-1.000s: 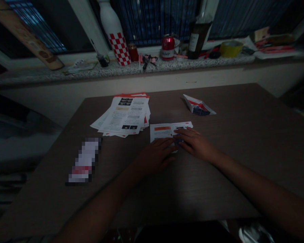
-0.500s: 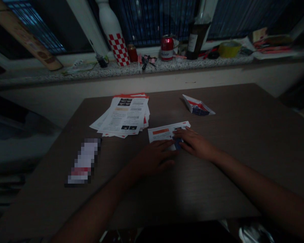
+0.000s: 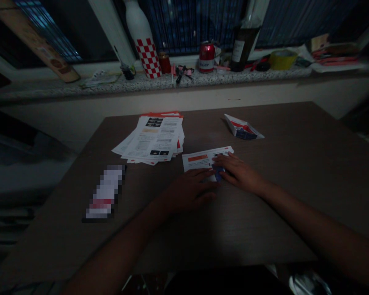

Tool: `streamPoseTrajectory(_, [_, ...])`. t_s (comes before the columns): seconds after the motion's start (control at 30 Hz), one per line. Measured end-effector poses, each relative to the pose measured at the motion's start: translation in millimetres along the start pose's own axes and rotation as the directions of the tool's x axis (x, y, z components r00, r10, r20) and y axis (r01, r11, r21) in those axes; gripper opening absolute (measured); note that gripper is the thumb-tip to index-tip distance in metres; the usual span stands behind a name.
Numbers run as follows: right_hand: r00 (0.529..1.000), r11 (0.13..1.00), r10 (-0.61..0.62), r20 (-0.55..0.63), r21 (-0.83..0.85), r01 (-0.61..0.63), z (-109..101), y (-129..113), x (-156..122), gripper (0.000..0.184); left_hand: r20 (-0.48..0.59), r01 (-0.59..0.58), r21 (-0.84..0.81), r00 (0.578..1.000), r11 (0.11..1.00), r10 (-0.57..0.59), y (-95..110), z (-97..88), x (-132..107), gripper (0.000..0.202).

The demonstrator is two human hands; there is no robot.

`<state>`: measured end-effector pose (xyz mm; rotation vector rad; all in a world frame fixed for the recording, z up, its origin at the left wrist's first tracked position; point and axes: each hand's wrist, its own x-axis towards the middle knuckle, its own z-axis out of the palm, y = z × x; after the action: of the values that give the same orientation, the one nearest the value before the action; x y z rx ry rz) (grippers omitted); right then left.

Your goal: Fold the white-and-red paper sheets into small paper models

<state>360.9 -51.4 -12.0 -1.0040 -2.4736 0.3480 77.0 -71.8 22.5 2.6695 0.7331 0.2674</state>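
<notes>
A folded white leaflet [image 3: 199, 160] with an orange bar lies on the brown table [image 3: 295, 164] in front of me. My left hand [image 3: 189, 191] rests flat on its near left part, fingers stretched out. My right hand [image 3: 238, 172] lies flat on its right end, fingers extended over the paper and a small blue patch of print. Neither hand grips anything.
A stack of printed leaflets [image 3: 155, 137] lies to the far left of the hands, a folded paper shape [image 3: 242, 128] to the far right, and a blurred-out flat object [image 3: 104, 192] at the left. The window ledge holds a checked bottle [image 3: 143, 39], a red can [image 3: 206, 57], a dark bottle [image 3: 242, 43] and tape [image 3: 283, 59].
Both hands have stayed pressed on the leaflet, with only slight shifts. The view has moved a little.
</notes>
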Motion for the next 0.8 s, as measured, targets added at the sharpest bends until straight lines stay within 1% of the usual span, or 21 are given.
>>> streamPoseTrajectory(0.13, [1.000,1.000,-0.006,-0.019,-0.011,0.006,-1.2,-1.9,0.7,0.040,-0.021,0.015,-0.011,1.000,1.000,-0.015,-0.1,3.0,1.1,0.053])
streamPoseTrajectory(0.23, [0.999,1.000,-0.007,-0.048,-0.020,0.006,-5.2,-4.8,0.6,0.038,-0.042,0.024,-0.009,0.999,1.000,-0.024,0.5,4.6,1.5,0.052])
streamPoseTrajectory(0.4, [0.995,0.994,0.010,-0.098,-0.108,-0.021,-14.0,-14.0,-7.4,0.026,-0.068,0.030,-0.035,0.997,0.999,-0.032,3.1,5.1,3.1,0.046])
streamPoseTrajectory(0.47, [0.996,0.990,0.009,-0.084,-0.143,-0.021,-15.8,-19.0,-14.1,0.022,-0.065,0.039,-0.035,0.997,0.999,-0.041,4.4,4.7,4.1,0.046])
streamPoseTrajectory(0.57, [1.000,0.988,-0.003,-0.023,-0.156,0.000,-16.0,-25.7,-24.6,0.023,-0.053,0.049,-0.030,0.997,0.998,-0.050,5.4,4.0,5.1,0.046])
streamPoseTrajectory(0.67, [1.000,0.988,0.006,-0.012,-0.151,-0.007,-15.2,-28.9,-31.4,0.027,-0.042,0.046,-0.026,0.998,0.999,-0.047,4.8,3.7,4.7,0.047])
streamPoseTrajectory(0.8, [1.000,0.990,-0.002,-0.009,-0.144,0.000,-14.8,-29.0,-33.9,0.029,-0.030,0.010,-0.006,1.000,1.000,-0.010,2.9,4.0,3.3,0.049])
